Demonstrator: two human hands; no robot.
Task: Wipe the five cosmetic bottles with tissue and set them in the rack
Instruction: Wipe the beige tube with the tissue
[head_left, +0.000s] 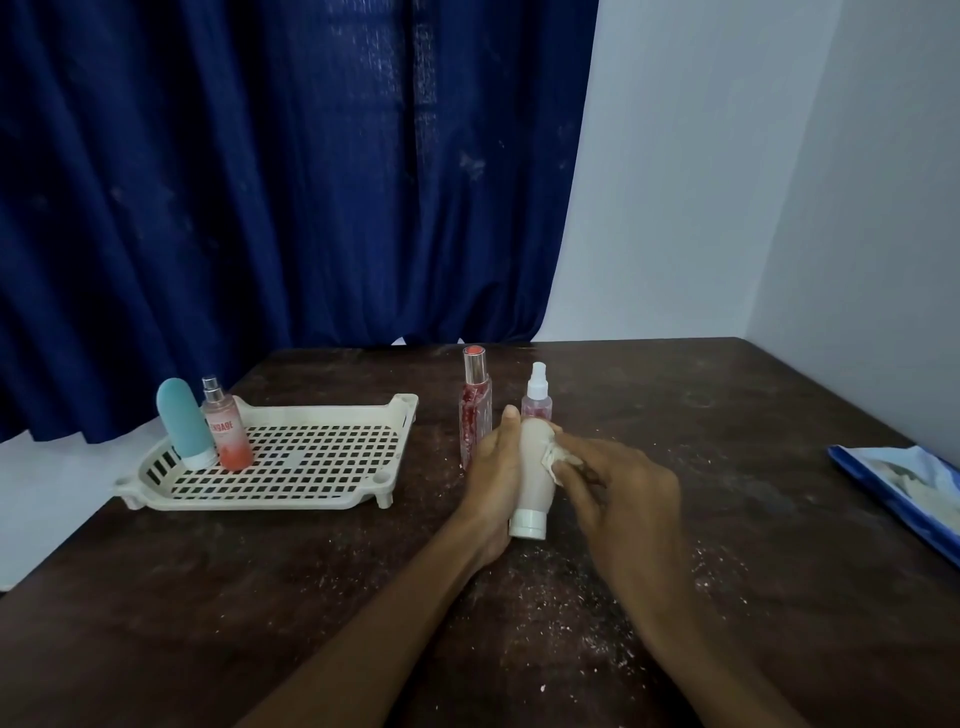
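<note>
Left hand (493, 478) grips beige plastic tube bottle (535, 480), white cap toward camera; right hand (618, 483) pinches crumpled white tissue (558, 457) against it; teal bottle (182, 421) and pink spray bottle (226, 431) upright in cream perforated plastic rack (311, 467).

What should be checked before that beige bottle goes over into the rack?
1. Left hand's grip on the beige bottle: ok, fingers wrap it.
2. Tissue on the bottle: ok, the right hand presses it against the side.
3. Bottle wiped all round: cannot tell, the far side is hidden.
4. White cap on: ok.
5. Room in the rack: ok, only the teal tube and pink spray bottle stand at its left end.
6. Way to the rack free: not ok, the tall red bottle stands close by the left hand.
</note>
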